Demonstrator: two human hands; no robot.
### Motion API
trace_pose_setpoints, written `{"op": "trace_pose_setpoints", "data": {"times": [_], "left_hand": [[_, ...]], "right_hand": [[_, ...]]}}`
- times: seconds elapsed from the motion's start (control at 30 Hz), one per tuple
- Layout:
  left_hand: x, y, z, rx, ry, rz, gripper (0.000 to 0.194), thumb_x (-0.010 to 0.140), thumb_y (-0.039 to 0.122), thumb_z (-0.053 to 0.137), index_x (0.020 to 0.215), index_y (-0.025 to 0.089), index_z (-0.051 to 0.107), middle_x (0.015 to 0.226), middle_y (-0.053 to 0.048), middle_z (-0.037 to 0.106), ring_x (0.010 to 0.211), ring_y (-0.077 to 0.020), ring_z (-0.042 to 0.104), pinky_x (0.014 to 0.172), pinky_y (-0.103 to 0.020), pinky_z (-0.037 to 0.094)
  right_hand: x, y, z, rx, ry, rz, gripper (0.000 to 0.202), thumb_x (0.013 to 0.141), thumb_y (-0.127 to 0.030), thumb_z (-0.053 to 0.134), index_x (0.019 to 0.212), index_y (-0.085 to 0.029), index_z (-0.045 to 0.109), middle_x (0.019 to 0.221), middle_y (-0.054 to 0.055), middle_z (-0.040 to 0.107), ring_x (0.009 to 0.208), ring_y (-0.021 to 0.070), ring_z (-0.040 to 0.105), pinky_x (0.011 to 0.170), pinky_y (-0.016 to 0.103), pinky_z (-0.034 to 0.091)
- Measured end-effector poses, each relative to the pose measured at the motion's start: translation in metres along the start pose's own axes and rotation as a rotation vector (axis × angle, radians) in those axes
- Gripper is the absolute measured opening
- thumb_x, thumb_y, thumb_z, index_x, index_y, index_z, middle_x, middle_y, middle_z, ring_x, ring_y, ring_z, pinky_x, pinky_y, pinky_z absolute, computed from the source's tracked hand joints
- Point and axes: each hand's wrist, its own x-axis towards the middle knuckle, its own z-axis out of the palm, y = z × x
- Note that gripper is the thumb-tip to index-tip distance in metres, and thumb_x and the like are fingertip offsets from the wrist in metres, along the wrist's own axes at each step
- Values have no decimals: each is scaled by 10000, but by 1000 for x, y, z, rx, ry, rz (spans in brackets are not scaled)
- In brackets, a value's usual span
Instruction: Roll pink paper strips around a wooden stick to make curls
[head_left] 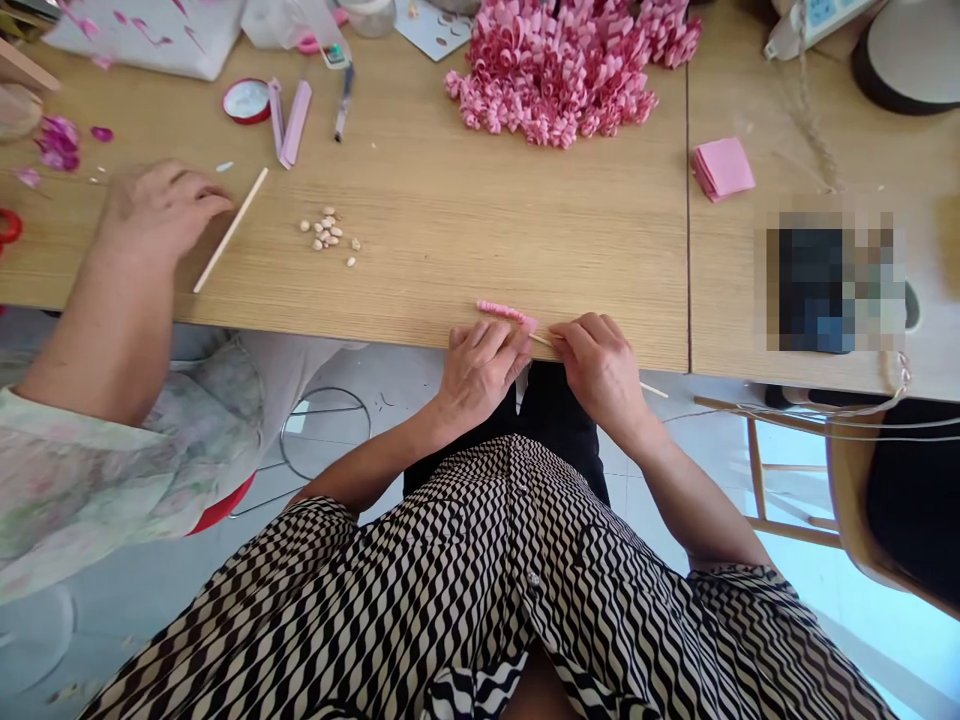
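At the table's front edge, my left hand [484,365] is closed on a narrow pink curled strip [504,311], whose ruffled end points up and left over the wood. Just to its right, my right hand [600,365] pinches a thin pale stick [541,340]. One end of the stick meets the pink strip between my hands, and the other comes out below my right wrist. The fingertips of both hands are partly hidden.
A co-worker's hand [161,205] rests at the left beside another stick [231,230]. Several small beige pieces [327,230] lie nearby. Pink curled strips [559,70] are heaped at the back; folded pink sheets [723,168] lie right. A blurred dark object [810,290] is farther right.
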Motion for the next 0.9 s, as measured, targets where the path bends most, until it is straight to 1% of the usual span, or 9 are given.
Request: {"op": "trace_pose_setpoints", "data": {"times": [0.1,0.3,0.47,0.6,0.7,0.8,0.9], "left_hand": [[-4,0,0,21,-11,3,418,1004,404,371,1311,202,571,1010,-104,643,924,-230,527,768,-358,311],[3,2,2,13,-5,-26,409,1016,385,345,1332,225,549,1025,-96,642,983,-234,529,777,-359,298],[-2,6,1,46,-24,-44,420,1011,408,351,1324,219,558,985,-94,642,904,-222,524,750,-358,295],[3,8,1,22,-33,-74,419,1017,389,331,1338,224,543,1008,-102,640,970,-240,523,768,-368,300],[3,10,0,11,-40,-81,419,1015,390,346,1357,223,521,987,-91,642,954,-235,531,760,-367,298],[0,10,1,52,-18,-71,418,1011,400,362,1356,224,518,976,-84,652,913,-221,539,742,-357,292],[1,11,3,70,16,-69,407,1017,387,347,1338,223,535,1009,-89,658,941,-224,546,745,-358,288]], "right_hand": [[-1,-1,0,12,6,5,248,965,-222,408,963,-210,656,866,73,614,798,187,488,696,343,425],[1,-3,-2,24,33,2,251,969,-245,412,972,-199,659,898,87,635,830,199,497,727,357,442],[0,-3,-3,54,30,8,241,956,-219,420,967,-210,660,892,79,629,821,197,491,723,357,437],[0,-4,-1,48,30,0,229,958,-241,436,964,-211,663,896,80,635,830,200,495,727,360,438],[-1,-3,-2,36,36,-6,230,963,-242,433,966,-211,661,898,79,639,830,199,499,729,356,441],[-2,-2,-3,13,35,-10,247,971,-243,419,952,-203,663,885,80,643,820,196,501,723,350,443],[-3,-1,-2,9,23,-10,243,972,-257,426,953,-206,663,887,79,644,824,197,501,725,354,438]]}}
